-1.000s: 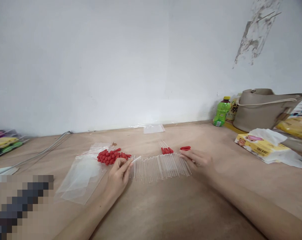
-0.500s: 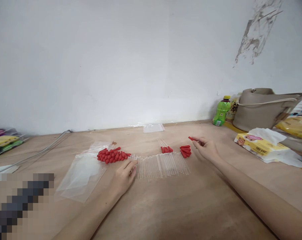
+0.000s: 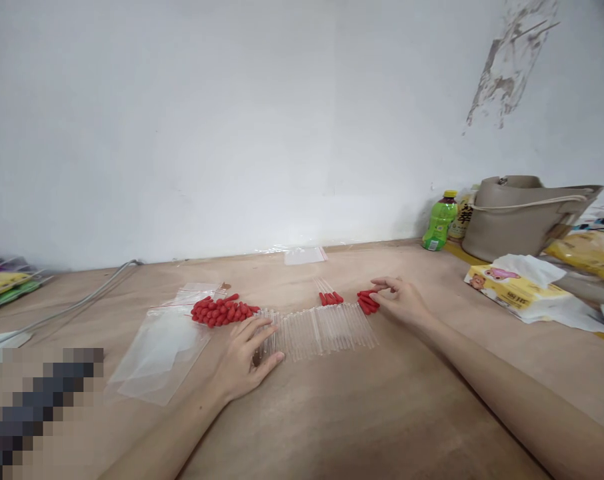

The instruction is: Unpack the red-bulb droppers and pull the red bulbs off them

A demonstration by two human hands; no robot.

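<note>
Several clear glass tubes (image 3: 322, 330) lie side by side in a row on the wooden table. My left hand (image 3: 255, 350) rests over the row's left end, thumb and fingers apart. Beside it lies a heap of red rubber bulbs (image 3: 219, 311). At the small fan of red bulbs (image 3: 367, 302) by the row's right end is my right hand (image 3: 393, 297), its fingertips closed on a red bulb at the fan's edge. Between the hands, a few thin tubes with red bulbs fitted (image 3: 331, 298) lie behind the row.
Clear plastic bags (image 3: 157, 353) lie at the left, near a grey cable (image 3: 89, 300). A small bag (image 3: 305, 255) lies by the wall. At the right stand a green bottle (image 3: 439, 221), a tissue pack (image 3: 517, 290) and a grey handbag (image 3: 522, 227).
My right hand has moved left and down, bringing the red bulb to the small fan. My left hand has opened, its thumb now spread away from the fingers.
</note>
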